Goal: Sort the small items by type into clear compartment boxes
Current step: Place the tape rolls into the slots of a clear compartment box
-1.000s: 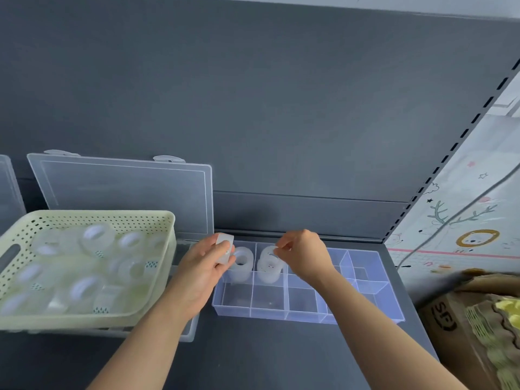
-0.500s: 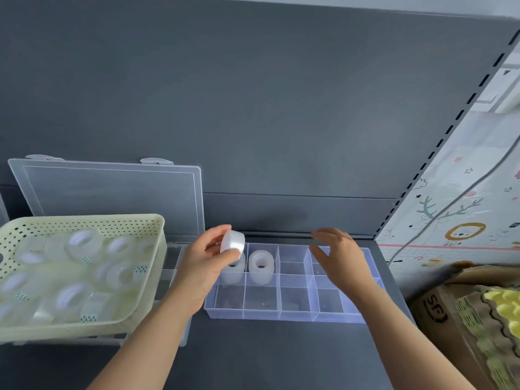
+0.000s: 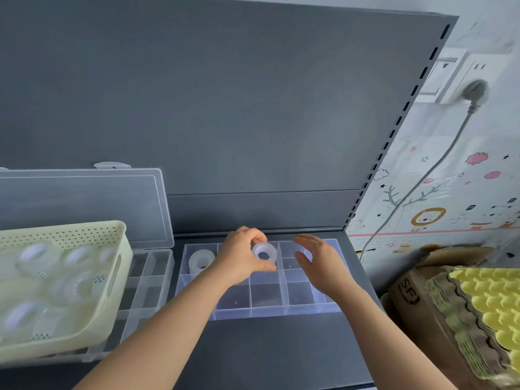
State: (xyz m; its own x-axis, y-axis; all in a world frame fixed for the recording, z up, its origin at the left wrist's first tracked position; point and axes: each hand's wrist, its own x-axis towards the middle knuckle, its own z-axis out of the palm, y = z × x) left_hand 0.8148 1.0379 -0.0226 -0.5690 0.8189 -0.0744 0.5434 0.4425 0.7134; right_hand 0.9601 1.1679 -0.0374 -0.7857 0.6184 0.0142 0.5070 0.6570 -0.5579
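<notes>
From the head camera, the sorting looks to be at an early stage. The clear plastic compartment box [image 3: 266, 295] in the middle of the dark grey shelf shows one translucent white tape roll [image 3: 201, 260], in its far-left compartment. The near row and the right-hand compartments show nothing in them, and the forearm hides whatever lies just right of that roll. Many similar tape rolls [image 3: 36, 256] remain in the pale yellow perforated plastic basket [image 3: 70, 235] at the left. The basket sits on a second clear compartment box [image 3: 149, 277], whose lid [image 3: 84, 204] stands open against the back panel, so most of the work seems to be left. The left hand [image 3: 239, 260] reaches over the far row, thumb and curled fingers pinching another translucent white tape roll [image 3: 264, 251] near the middle compartments. Whether that roll already rests on the box floor cannot be told. The right hand [image 3: 320, 263] hovers just right of it over the box, fingers spread and relaxed, holding nothing.
</notes>
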